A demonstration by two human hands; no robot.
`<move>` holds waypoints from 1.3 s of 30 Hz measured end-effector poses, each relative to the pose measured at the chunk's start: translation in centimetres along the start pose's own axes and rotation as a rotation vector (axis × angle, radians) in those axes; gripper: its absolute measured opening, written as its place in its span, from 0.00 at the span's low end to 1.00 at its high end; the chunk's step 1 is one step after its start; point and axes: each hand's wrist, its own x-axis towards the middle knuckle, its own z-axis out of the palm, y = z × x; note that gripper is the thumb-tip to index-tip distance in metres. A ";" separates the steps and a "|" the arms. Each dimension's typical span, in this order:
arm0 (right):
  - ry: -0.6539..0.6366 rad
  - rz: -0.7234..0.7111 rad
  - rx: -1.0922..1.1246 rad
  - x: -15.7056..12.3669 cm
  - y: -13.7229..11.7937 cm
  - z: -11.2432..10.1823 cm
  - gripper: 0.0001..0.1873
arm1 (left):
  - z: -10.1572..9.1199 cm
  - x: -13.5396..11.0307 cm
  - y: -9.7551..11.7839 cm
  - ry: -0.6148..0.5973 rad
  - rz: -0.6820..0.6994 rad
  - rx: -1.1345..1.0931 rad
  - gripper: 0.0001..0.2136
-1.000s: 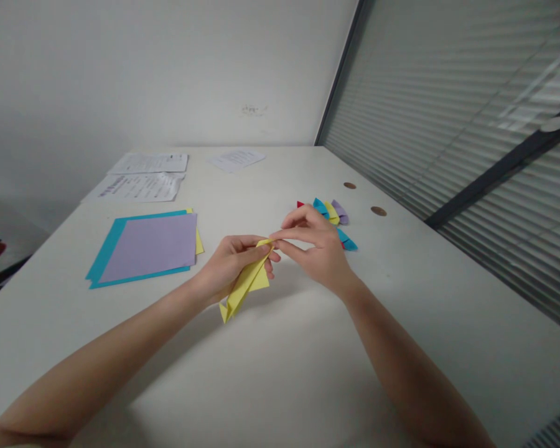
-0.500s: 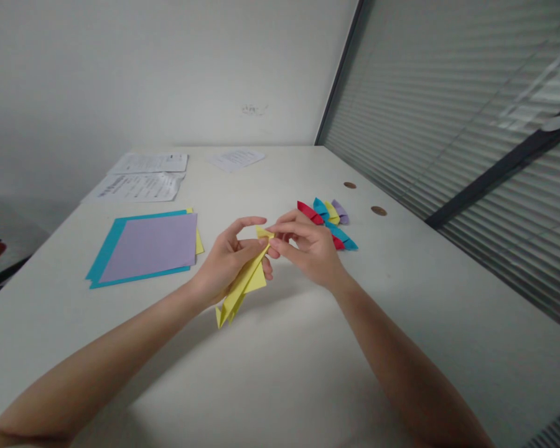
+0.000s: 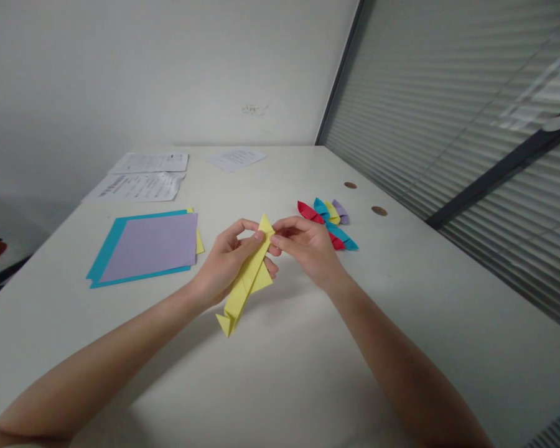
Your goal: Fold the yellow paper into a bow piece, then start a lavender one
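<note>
- Paper (image 3: 247, 275), yellow and folded, slanted across the frame's centre.
- Left hand (image 3: 228, 256) clasped its body, apparently for steadiness, I judged.
- Right hand (image 3: 307, 246) pinched its upper edge, seemingly for finer control.

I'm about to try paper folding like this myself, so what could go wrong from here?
The left hand and right hand both pinch the folded yellow paper near its upper tip, so an uneven pull might tear or crease it.
Its lower end has no hand on it, so folds there may loosen.
The right hand is close to the colored folded pieces and might nudge them.
</note>
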 end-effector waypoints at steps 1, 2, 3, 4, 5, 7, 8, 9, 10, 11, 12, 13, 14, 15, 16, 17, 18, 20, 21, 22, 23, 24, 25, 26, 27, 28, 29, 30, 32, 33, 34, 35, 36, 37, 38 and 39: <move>0.013 -0.005 -0.007 0.0 0.0 0.1 0.14 | 0.0 0.0 0.0 0.005 -0.012 -0.020 0.13; 0.033 -0.015 -0.012 0.0 0.1 0.1 0.14 | 0.0 0.0 0.1 0.013 -0.026 -0.039 0.12; 0.057 -0.025 -0.015 0.0 0.1 0.2 0.14 | 0.0 0.1 0.1 0.025 -0.040 -0.055 0.11; 0.086 -0.036 -0.017 0.0 0.1 0.2 0.14 | 0.0 0.1 0.1 0.037 -0.053 -0.067 0.11; 0.114 -0.044 -0.021 0.0 0.1 0.2 0.14 | 0.0 0.1 0.2 0.050 -0.064 -0.072 0.10; 0.153 -0.050 -0.042 0.0 0.1 0.2 0.13 | 0.0 0.2 0.2 0.070 -0.078 -0.069 0.10; 0.160 -0.048 -0.061 0.0 0.1 0.1 0.12 | 0.0 0.2 0.2 0.077 -0.081 -0.066 0.10; 0.165 -0.048 -0.082 0.0 0.1 0.0 0.10 | -0.1 0.2 0.2 0.081 -0.082 -0.063 0.09; 0.169 -0.049 -0.102 0.0 0.1 -0.1 0.09 | -0.1 0.3 0.1 0.084 -0.081 -0.062 0.10; 0.173 -0.052 -0.120 0.0 0.0 -0.2 0.07 | -0.2 0.3 0.1 0.087 -0.079 -0.061 0.10; 0.177 -0.060 -0.134 0.0 0.0 -0.3 0.06 | -0.2 0.4 0.0 0.093 -0.075 -0.059 0.11; 0.180 -0.068 -0.147 0.0 -0.1 -0.4 0.05 | -0.3 0.4 -0.1 0.099 -0.068 -0.052 0.12; 0.178 -0.075 -0.163 0.0 -0.2 -0.4 0.04 | -0.3 0.5 -0.2 0.102 -0.056 -0.038 0.14; 0.174 -0.083 -0.186 0.0 -0.3 -0.4 0.04 | -0.4 0.6 -0.4 0.097 -0.035 -0.014 0.15; 0.167 -0.092 -0.218 -0.1 -0.4 -0.3 0.06 | -0.4 0.7 -0.5 0.088 -0.002 0.022 0.15; 0.161 -0.105 -0.258 -0.2 -0.6 -0.2 0.09 | -0.5 0.8 -0.7 0.081 0.044 0.072 0.15; 0.157 -0.118 -0.304 -0.3 -0.7 0.0 0.11 | -0.6 0.8 -1.0 0.083 0.102 0.135 0.15; 0.162 -0.137 -0.387 -0.5 -0.8 0.3 0.15 | -0.8 0.8 -1.4 0.123 0.222 0.304 0.15; 0.173 -0.139 -0.415 -0.7 -0.9 0.5 0.16 | -0.9 0.7 -1.6 0.152 0.275 0.400 0.14; 0.189 -0.137 -0.434 -0.8 -0.8 0.7 0.16 | -1.0 0.7 -1.8 0.177 0.321 0.491 0.13; 0.208 -0.133 -0.449 -0.9 -0.8 0.9 0.15 | -1.1 0.6 -1.9 0.194 0.363 0.572 0.13; 0.227 -0.131 -0.462 -1.0 -0.7 1.0 0.14 | -1.1 0.5 -2.1 0.204 0.405 0.634 0.12; 0.245 -0.134 -0.473 -1.1 -0.6 1.1 0.13 | -1.2 0.5 -2.2 0.209 0.445 0.679 0.11; 0.260 -0.138 -0.483 -1.1 -0.5 1.2 0.12 | -1.2 0.5 -2.3 0.213 0.486 0.710 0.11; 0.270 -0.141 -0.486 -1.2 -0.4 1.2 0.11 | -1.3 0.5 -2.4 0.216 0.526 0.737 0.12; 0.277 -0.140 -0.479 -1.2 -0.3 1.3 0.10 | -1.4 0.6 -2.5 0.216 0.563 0.766 0.13; 0.280 -0.133 -0.458 -1.2 -0.2 1.3 0.10 | -1.4 0.6 -2.6 0.210 0.599 0.799 0.13; 0.282 -0.119 -0.426 -1.2 -0.1 1.3 0.09 | -1.5 0.7 -2.7 0.199 0.632 0.836 0.14; 0.282 -0.077 -0.346 -1.1 0.0 1.3 0.09 | -1.8 0.8 -2.8 0.174 0.677 0.903 0.14; 0.282 -0.049 -0.306 -1.0 0.0 1.3 0.09 | -1.9 0.9 -2.9 0.164 0.687 0.925 0.14; 0.280 -0.015 -0.268 -1.0 0.0 1.3 0.09 | -2.0 0.9 -3.0 0.161 0.692 0.939 0.14; 0.277 0.022 -0.234 -0.9 -0.1 1.2 0.10 | -2.2 1.0 -3.1 0.165 0.694 0.944 0.14; 0.273 0.057 -0.204 -0.9 -0.1 1.2 0.10 | -2.2 1.0 -3.2 0.172 0.691 0.944 0.14; 0.268 0.081 -0.179 -0.8 -0.1 1.1 0.10 | -2.3 1.0 -3.2 0.178 0.689 0.940 0.14; 0.259 0.090 -0.165 -0.8 -0.1 1.0 0.11 | -2.3 1.0 -3.2 0.184 0.685 0.932 0.14; 0.250 0.080 -0.163 -0.7 -0.1 0.9 0.11 | -2.2 1.0 -3.2 0.189 0.679 0.920 0.13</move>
